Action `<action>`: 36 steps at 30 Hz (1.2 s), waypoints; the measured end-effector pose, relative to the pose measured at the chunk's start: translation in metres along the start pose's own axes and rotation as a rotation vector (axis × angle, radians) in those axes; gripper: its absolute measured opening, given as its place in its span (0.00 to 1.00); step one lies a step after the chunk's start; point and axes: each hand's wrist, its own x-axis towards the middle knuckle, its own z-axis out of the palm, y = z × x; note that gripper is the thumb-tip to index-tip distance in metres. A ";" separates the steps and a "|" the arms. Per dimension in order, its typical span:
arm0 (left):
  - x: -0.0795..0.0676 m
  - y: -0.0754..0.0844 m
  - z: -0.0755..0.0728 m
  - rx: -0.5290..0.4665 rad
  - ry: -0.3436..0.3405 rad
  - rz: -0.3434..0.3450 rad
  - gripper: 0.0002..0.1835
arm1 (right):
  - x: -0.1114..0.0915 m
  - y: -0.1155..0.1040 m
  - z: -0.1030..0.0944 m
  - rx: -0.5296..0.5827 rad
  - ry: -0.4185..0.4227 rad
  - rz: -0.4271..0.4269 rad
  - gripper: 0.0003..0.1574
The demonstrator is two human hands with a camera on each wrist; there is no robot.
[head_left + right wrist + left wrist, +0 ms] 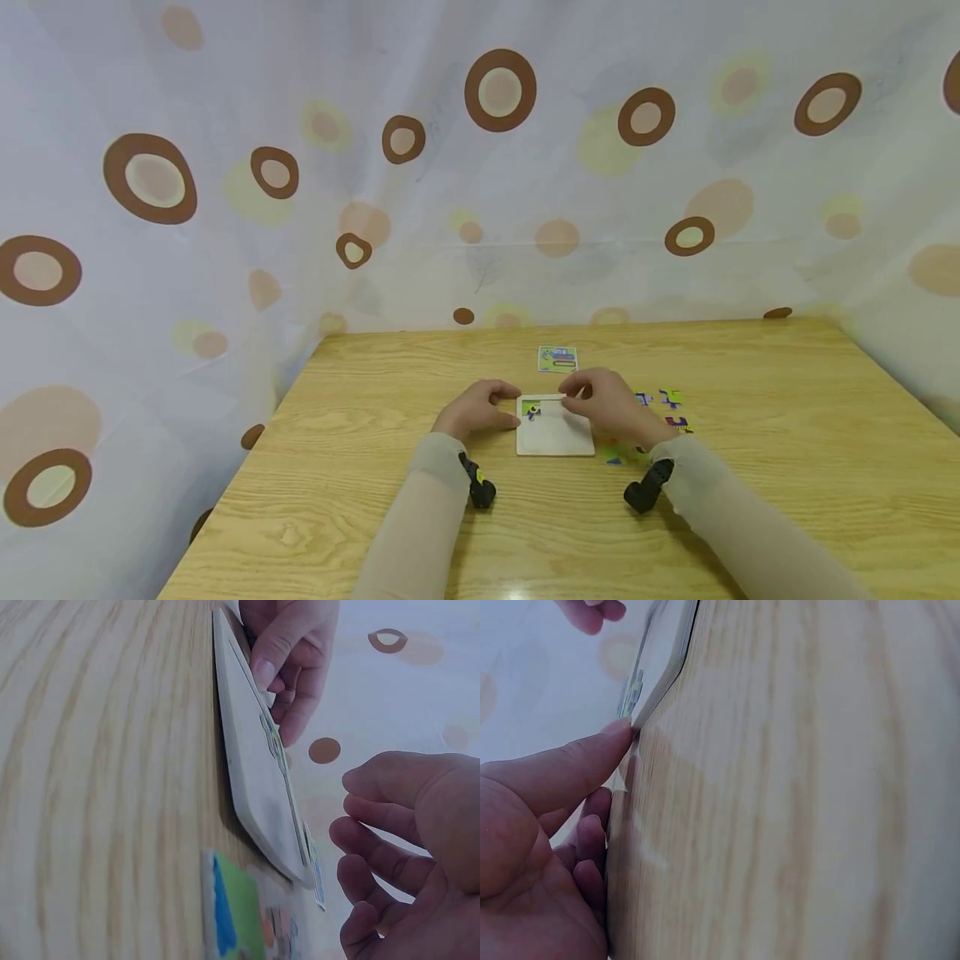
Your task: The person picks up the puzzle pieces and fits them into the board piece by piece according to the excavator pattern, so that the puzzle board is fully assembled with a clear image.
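Puzzle board (555,439) lies on the tabletop (360,517), a colourful piece (532,408) in its far left corner, loose pieces (670,398) to its right and a picture card (557,359) beyond. The left hand (480,407), its grip partly open, touches the board's left edge; the right hand (606,407), loosely bent with nothing visible in its grip, is at the far right corner.

Wood-grain counter (315,483): on it lie a square white tray (553,442), a picture card (557,359) beyond, loose puzzle pieces (677,423) scattered to the tray's right.
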 end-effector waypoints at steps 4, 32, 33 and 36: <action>-0.001 0.001 0.000 -0.008 -0.009 0.010 0.25 | -0.007 0.005 -0.007 0.005 0.005 -0.004 0.14; -0.005 0.003 -0.002 0.062 -0.003 0.049 0.24 | -0.031 0.035 -0.057 -0.107 0.021 -0.030 0.16; -0.005 0.003 -0.002 0.061 -0.003 0.045 0.24 | -0.031 0.037 -0.058 -0.115 0.019 -0.028 0.16; -0.003 0.002 -0.001 0.042 -0.008 0.032 0.24 | -0.032 0.046 -0.060 -0.109 0.008 -0.008 0.16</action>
